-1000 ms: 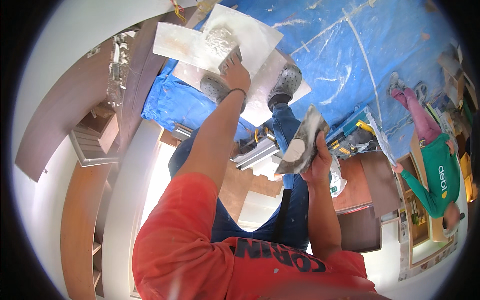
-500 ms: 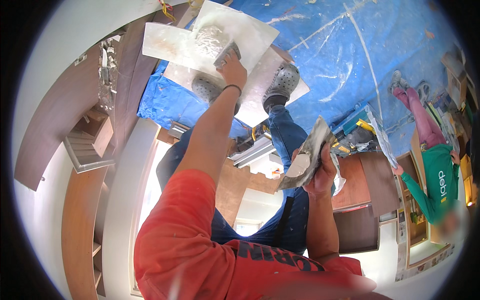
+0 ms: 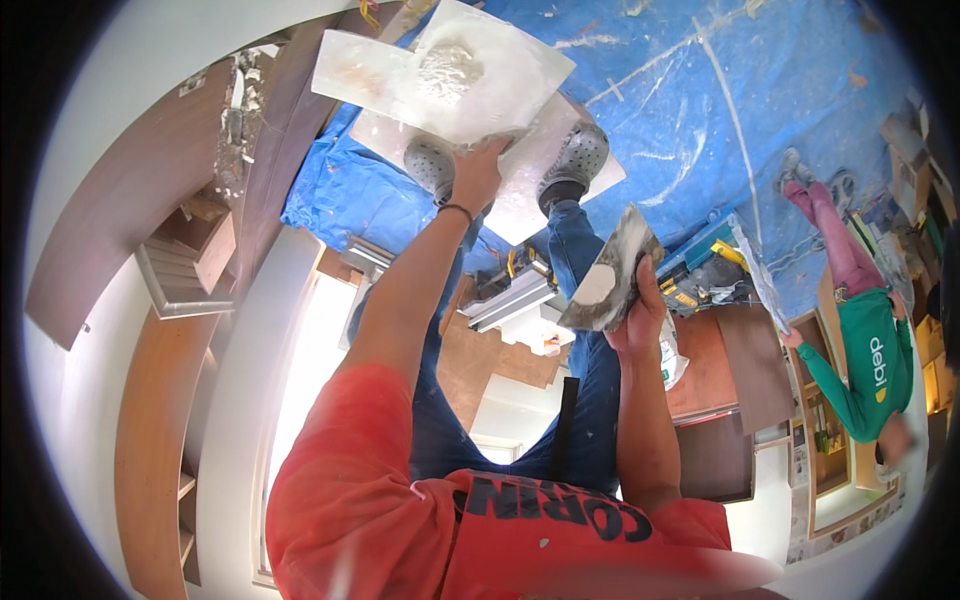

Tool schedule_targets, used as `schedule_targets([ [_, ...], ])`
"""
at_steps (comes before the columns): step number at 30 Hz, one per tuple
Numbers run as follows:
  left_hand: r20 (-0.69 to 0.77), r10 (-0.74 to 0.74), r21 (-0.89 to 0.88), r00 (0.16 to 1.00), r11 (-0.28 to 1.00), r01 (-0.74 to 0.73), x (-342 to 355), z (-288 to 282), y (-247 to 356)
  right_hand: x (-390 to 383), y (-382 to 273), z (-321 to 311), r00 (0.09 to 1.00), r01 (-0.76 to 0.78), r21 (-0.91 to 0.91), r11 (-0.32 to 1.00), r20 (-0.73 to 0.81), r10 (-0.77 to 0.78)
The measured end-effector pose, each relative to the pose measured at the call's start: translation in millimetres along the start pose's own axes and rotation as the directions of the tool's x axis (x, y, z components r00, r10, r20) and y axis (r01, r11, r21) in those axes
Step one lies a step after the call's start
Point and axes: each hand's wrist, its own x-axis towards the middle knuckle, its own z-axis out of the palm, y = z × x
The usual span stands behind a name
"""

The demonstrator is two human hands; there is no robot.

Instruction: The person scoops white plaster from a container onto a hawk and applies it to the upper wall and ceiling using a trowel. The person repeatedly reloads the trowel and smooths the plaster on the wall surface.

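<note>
My left hand (image 3: 478, 175) is closed at the near edge of a pale mixing board (image 3: 530, 75) on the floor. A grey sliver of a scraper (image 3: 507, 136) shows past its fingers; the rest of the tool is hidden. On the board lies a mound of wet white plaster (image 3: 450, 72). My right hand (image 3: 640, 318) grips a flat, plaster-smeared hawk (image 3: 608, 280), tilted, with a pale patch of plaster on its face. The thumb lies along its near side.
Blue sheeting (image 3: 670, 110) covers the floor. A second pale board (image 3: 525, 215) lies under the first, by my grey clogs (image 3: 575, 160). Tools and a yellow-handled case (image 3: 715, 275) are at right. A co-worker in green (image 3: 870, 350) holds a sheet there. A wooden cabinet (image 3: 190, 250) is at left.
My left hand has drawn back from the plaster mound to the board's near edge, and the scraper is mostly out of sight. The hawk in my right hand has shifted slightly and turned.
</note>
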Motion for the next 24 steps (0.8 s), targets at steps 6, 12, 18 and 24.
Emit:
schedule_targets([
  [6,-0.219,0.282,-0.170,0.934,0.932,-0.321,-72,-110,24,-6,-2,27,0.994,0.090,-0.092,0.992,0.064,-0.085],
  [12,-0.498,0.436,-0.278,0.749,0.738,-0.615,-174,-260,90,-21,-15,110,0.984,0.132,-0.120,0.984,0.132,-0.116],
  [18,-0.685,0.587,-0.147,0.430,0.467,-0.872,-251,-395,150,-78,8,239,0.939,0.073,-0.083,0.994,0.342,-0.040],
  [24,-0.617,0.695,-0.082,0.369,0.409,-0.909,-267,-447,162,-139,9,321,0.873,0.040,0.037,0.999,0.485,-0.053],
])
